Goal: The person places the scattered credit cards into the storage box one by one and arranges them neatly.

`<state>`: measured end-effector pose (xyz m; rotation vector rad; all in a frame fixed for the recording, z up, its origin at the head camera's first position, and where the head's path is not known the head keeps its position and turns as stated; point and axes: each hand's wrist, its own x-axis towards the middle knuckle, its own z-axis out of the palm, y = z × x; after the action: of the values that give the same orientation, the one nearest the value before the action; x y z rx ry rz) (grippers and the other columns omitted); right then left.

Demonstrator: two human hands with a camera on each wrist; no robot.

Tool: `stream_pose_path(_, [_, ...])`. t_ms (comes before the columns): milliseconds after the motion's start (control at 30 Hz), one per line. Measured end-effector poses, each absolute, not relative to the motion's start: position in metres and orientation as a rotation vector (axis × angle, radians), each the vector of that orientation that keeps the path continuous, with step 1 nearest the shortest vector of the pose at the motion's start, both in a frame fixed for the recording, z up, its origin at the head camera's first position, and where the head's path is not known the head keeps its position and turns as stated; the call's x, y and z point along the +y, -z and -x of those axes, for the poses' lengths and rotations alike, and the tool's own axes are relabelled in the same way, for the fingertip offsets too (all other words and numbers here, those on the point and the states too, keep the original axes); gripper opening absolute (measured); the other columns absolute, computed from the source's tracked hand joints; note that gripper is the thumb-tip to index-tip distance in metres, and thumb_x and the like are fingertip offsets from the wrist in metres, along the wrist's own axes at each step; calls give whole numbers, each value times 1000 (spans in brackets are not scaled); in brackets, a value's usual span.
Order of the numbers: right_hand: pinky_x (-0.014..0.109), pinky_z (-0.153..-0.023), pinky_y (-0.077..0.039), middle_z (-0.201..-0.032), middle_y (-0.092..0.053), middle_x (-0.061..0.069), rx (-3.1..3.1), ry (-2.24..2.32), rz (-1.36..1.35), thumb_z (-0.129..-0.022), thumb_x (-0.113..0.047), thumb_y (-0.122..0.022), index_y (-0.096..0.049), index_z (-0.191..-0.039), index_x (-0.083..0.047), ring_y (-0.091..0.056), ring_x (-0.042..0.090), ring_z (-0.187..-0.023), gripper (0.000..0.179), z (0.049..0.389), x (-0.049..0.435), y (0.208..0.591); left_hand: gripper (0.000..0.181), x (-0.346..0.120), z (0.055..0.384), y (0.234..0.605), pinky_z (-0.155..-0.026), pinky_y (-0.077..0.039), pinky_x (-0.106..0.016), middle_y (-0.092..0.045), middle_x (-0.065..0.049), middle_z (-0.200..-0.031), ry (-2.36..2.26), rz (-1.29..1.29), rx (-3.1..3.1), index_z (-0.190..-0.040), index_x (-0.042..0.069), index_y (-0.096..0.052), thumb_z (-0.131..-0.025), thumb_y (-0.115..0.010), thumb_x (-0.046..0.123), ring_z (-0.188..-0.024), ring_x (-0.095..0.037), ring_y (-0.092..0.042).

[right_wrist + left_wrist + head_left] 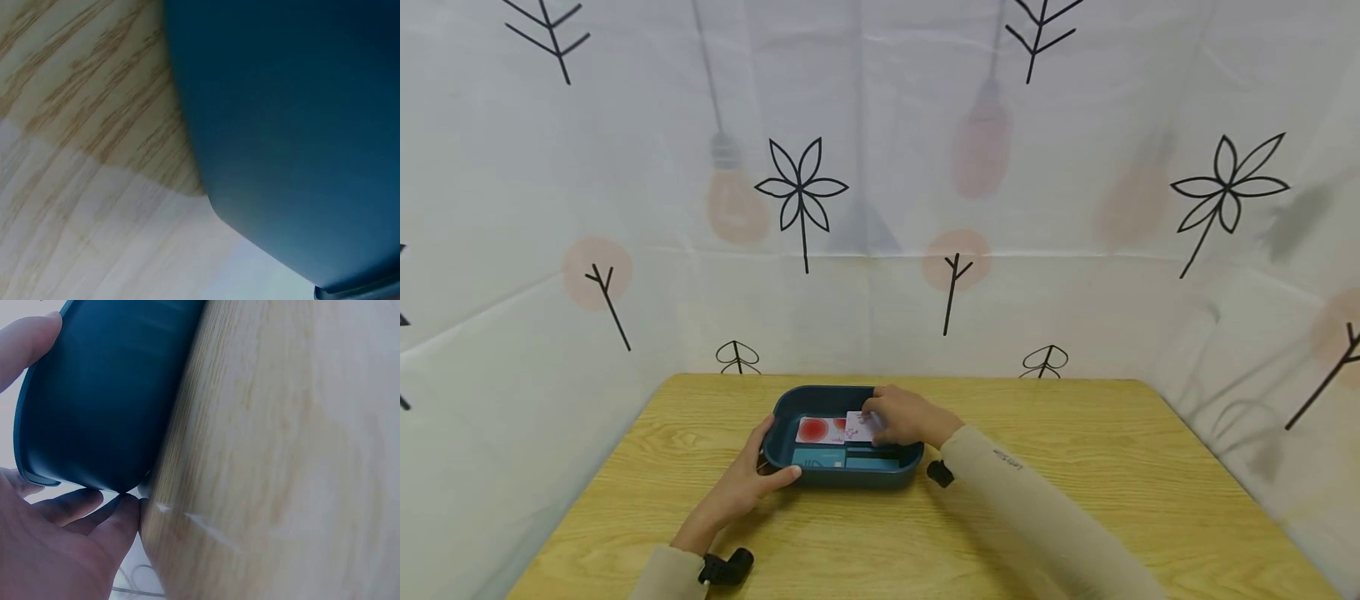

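Observation:
A dark blue plastic tray [857,479] sits on the wooden table, its outer wall [112,400] filling much of the left wrist view. My left hand [741,483] grips its left end, thumb on the front rim and the other fingers along the side. Inside the tray, my right hand [912,415] pinches a white card with pink blossoms [854,427], covering its right part. Left of that card lies one with red circles [814,430]. Along the front are a light blue card [817,458] and a darker blue piece [867,462]. Only the tray's wall [294,137] and table show in the right wrist view.
The wooden table [1060,467] reaches back to a white patterned cloth [865,308] that hangs behind it and along both sides. Black camera mounts [727,568] are on the wrists, the right one [940,473] close beside the tray's right end.

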<state>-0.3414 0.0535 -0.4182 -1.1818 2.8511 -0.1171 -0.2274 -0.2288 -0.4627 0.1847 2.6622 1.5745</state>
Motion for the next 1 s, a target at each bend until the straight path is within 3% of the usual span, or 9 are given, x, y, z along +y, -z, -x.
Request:
stream_pose_path(267, [34, -90, -47, -106, -56, -5, 2876, 31, 1114, -79, -42, -77, -67, -117, -26, -49, 14, -97, 43, 342, 50, 425, 97, -228, 227, 462, -108, -29, -53, -17, -18, -156, -1567, -167, 2659, -153, 21, -9, -83, -74, 37, -138, -41, -26])
stream_pose_path(1000, [34, -90, -48, -105, -60, -4, 2875, -27, 1073, -79, -42, -77, -67, -115, -22, -55, 14, -99, 43, 339, 46, 421, 97, -228, 227, 461, -108, -29, -52, -17, -19, -156, -1601, -177, 2636, -153, 21, -9, -83, -75, 35, -138, -41, -27])
